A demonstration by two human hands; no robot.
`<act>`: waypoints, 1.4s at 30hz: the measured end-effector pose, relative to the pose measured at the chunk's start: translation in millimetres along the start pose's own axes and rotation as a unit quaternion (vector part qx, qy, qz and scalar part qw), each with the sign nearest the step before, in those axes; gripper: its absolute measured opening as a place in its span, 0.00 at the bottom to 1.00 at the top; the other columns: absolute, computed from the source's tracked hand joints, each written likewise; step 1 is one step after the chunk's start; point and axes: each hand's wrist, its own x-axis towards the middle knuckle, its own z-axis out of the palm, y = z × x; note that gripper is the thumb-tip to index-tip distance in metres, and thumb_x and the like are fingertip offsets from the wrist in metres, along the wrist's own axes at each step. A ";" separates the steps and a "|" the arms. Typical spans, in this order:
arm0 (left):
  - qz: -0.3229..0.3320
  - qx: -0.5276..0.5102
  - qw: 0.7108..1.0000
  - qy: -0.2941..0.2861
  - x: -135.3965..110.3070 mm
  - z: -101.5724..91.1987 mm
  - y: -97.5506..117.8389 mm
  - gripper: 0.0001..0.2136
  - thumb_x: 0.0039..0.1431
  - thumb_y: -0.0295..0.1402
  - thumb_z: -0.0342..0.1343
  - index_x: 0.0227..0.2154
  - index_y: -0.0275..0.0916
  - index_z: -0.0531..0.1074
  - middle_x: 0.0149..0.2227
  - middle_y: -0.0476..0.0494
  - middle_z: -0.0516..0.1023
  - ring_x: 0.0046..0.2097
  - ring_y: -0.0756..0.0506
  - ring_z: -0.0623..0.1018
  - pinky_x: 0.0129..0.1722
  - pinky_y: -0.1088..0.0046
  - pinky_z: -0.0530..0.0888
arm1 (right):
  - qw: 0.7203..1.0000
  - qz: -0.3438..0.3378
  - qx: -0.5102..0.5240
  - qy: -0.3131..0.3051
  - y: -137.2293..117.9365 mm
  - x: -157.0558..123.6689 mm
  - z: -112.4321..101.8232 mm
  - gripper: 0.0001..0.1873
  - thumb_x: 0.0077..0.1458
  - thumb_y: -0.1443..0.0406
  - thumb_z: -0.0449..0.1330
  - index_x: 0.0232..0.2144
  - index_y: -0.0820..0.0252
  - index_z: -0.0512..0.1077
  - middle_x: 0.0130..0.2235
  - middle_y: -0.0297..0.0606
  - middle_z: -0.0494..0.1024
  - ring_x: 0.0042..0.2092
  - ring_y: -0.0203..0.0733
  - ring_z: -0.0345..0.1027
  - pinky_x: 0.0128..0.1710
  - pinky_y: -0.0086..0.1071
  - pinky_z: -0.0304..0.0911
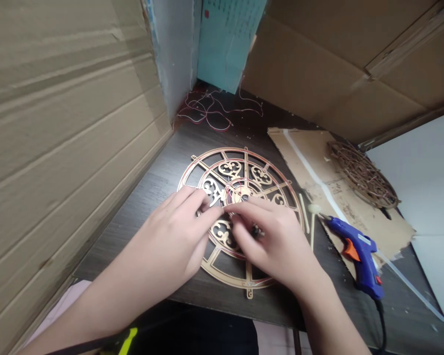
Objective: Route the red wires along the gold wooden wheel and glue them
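Note:
A round laser-cut wooden wheel (240, 172) with scrolled cut-outs and thin red wire along its rings lies flat on the dark table (140, 217). My left hand (177, 236) rests on its left side, fingers bent and pinched together near the hub. My right hand (270, 236) lies over the lower middle, fingertips pressed together against the left hand's; what they pinch is too small to make out.
A blue glue gun (358, 256) lies at the right with its cord running off the front edge. A torn cardboard sheet (311, 162) carries a second dark wooden wheel (362, 175). Loose red wire (210, 111) lies at the back. Cardboard walls (59, 123) close the left and back.

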 end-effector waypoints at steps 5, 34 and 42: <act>-0.003 -0.016 1.000 0.006 -0.2 0.0 -2.0 0.15 0.60 0.17 0.49 0.45 0.37 0.73 0.42 0.41 0.71 0.46 0.40 0.70 0.47 0.58 0.73 | 0.998 0.007 -0.048 -0.025 -1.3 0.0 0.7 0.13 0.63 0.68 0.54 0.43 0.59 0.79 0.32 0.31 0.74 0.31 0.36 0.66 0.31 0.33 0.55; -0.029 -0.035 0.999 0.018 0.2 -1.3 -0.5 0.09 0.67 0.21 0.50 0.43 0.35 0.74 0.41 0.42 0.74 0.47 0.41 0.72 0.49 0.58 0.72 | 0.985 -0.052 -0.163 -0.015 -7.6 -0.2 1.2 0.15 0.61 0.68 0.53 0.40 0.60 0.80 0.28 0.33 0.69 0.29 0.39 0.62 0.27 0.36 0.50; -0.016 -0.020 1.000 0.006 -0.5 -0.1 -1.6 0.13 0.63 0.19 0.51 0.47 0.36 0.74 0.43 0.41 0.73 0.48 0.40 0.71 0.52 0.56 0.72 | 0.984 -0.019 -0.173 -0.032 -10.0 1.4 0.9 0.16 0.62 0.67 0.50 0.41 0.58 0.79 0.30 0.33 0.70 0.29 0.40 0.63 0.27 0.36 0.47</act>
